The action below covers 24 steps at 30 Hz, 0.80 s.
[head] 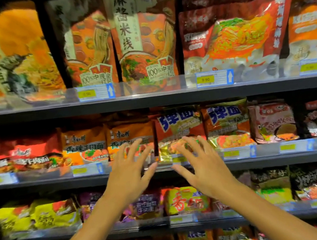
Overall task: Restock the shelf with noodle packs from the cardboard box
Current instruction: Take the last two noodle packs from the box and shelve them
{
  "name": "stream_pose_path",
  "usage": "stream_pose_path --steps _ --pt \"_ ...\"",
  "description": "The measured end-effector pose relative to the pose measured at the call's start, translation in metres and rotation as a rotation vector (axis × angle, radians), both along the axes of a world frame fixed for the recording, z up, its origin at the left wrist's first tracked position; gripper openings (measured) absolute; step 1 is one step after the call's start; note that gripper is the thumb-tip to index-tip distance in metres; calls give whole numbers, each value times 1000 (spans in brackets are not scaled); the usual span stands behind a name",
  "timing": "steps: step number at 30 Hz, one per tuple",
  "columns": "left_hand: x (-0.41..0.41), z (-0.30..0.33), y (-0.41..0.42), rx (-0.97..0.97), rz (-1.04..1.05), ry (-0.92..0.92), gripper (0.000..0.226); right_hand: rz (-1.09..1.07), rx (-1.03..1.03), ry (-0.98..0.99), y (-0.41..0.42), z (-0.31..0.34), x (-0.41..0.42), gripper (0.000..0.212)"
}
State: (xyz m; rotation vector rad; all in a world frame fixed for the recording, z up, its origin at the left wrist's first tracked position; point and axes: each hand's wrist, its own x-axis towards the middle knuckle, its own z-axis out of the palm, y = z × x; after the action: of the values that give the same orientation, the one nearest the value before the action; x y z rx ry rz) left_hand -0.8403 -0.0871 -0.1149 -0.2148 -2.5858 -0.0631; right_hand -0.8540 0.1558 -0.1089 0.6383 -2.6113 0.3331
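Observation:
Both my hands are raised in front of the middle shelf [39, 185] with fingers spread and nothing in them. My left hand [129, 172] hovers before an orange noodle pack [129, 135]. My right hand [200, 165] hovers before an orange-and-gold noodle pack with blue lettering [179, 125]. Whether the fingertips touch the packs is unclear because of blur. A dark gap [156, 145] shows between these two packs. The cardboard box is out of view.
The upper shelf [150, 100] carries tall orange and red pouches [140, 35] behind price tags [214, 78]. Lower shelves hold yellow packs [44, 215], purple packs [146, 204] and dark packs [308, 181]. More packs fill the middle shelf to left and right.

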Motion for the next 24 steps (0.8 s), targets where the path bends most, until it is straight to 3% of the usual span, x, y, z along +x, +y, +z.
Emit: stream_pose_path --steps 13,18,24 --pt "-12 4 -29 -67 65 -114 61 -120 84 -66 -39 0 -14 74" --pt "2 -1 -48 -11 38 -71 59 92 2 118 -66 -10 -4 68" --pt "32 4 -134 -13 150 8 61 233 48 5 -131 -11 0 76"
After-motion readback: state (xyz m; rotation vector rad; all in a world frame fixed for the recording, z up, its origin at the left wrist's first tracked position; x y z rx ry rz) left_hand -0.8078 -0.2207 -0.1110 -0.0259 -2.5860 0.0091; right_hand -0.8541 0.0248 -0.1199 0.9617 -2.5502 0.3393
